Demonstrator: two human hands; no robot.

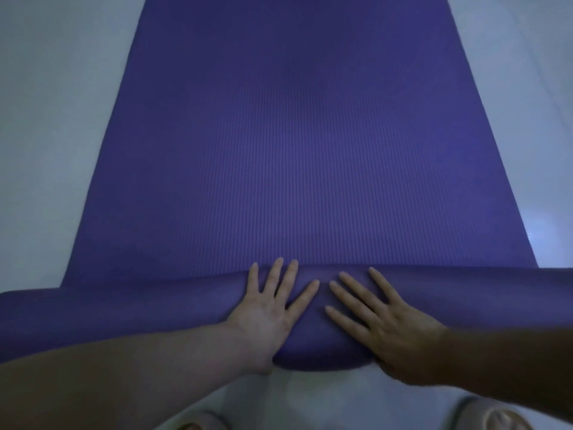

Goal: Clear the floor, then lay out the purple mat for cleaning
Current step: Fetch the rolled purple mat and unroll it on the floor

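The purple mat (294, 144) lies unrolled on the pale floor and runs away from me to the top of the view. Its near end is still a thick roll (124, 315) lying across the frame from left to right. My left hand (273, 308) rests flat on top of the roll near its middle, fingers spread. My right hand (378, 321) lies flat beside it on the same roll, fingers apart and pointing up-left. Neither hand grips anything. Both bare forearms reach in from the bottom corners.
Pale glossy floor (52, 125) shows on both sides of the mat and in front of the roll. My feet in light slippers (493, 414) stand at the bottom edge, just behind the roll.
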